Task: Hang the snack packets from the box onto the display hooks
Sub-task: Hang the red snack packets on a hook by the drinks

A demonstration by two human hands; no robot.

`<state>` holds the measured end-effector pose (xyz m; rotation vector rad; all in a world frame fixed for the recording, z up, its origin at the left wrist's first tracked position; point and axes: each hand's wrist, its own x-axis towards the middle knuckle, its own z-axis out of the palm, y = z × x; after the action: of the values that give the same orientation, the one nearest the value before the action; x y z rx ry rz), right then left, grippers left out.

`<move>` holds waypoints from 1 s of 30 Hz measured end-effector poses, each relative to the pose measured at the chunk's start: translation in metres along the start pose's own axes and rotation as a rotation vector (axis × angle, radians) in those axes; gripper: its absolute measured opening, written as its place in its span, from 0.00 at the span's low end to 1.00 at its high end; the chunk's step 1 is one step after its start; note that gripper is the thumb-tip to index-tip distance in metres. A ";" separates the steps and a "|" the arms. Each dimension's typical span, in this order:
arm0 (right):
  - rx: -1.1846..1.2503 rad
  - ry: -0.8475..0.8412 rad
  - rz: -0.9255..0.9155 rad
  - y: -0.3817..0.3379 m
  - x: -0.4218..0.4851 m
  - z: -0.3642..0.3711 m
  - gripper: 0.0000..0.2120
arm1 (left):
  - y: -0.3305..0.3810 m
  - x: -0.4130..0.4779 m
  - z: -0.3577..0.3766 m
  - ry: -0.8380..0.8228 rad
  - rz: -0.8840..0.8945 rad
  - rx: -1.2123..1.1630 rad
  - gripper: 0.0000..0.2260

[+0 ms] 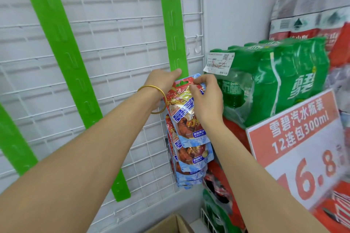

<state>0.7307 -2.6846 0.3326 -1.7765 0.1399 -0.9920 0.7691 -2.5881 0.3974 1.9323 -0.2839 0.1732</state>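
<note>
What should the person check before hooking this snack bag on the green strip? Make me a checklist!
1. Bag held firmly: the right hand pinches the top of the snack packet. Ok.
2. Hang hole uncovered: it shows at the packet's top edge. Ok.
3. Strip steadied: the left hand touches the green strip just above the packet. Ok.
4. Hole lined up with a tab: the hands hide that spot. Cannot tell.
5. Free tabs on the strip: the ones above the hands carry nothing. Ok.
6. Hung packets out of the way: they hang lower down the strip. Ok.
</note>
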 end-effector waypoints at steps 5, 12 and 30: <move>0.007 -0.046 0.052 0.013 -0.008 0.002 0.03 | -0.003 -0.003 -0.001 0.019 -0.006 0.033 0.17; -0.191 -0.102 -0.039 0.016 -0.022 -0.008 0.08 | -0.023 -0.032 -0.006 0.026 0.160 0.060 0.10; -0.531 -1.319 0.020 0.082 -0.230 0.004 0.10 | -0.278 -0.267 -0.071 -0.390 -0.336 0.438 0.08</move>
<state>0.6126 -2.5987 0.1375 -2.5529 -0.4484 0.4192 0.5911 -2.3936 0.1077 2.4120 -0.1803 -0.3992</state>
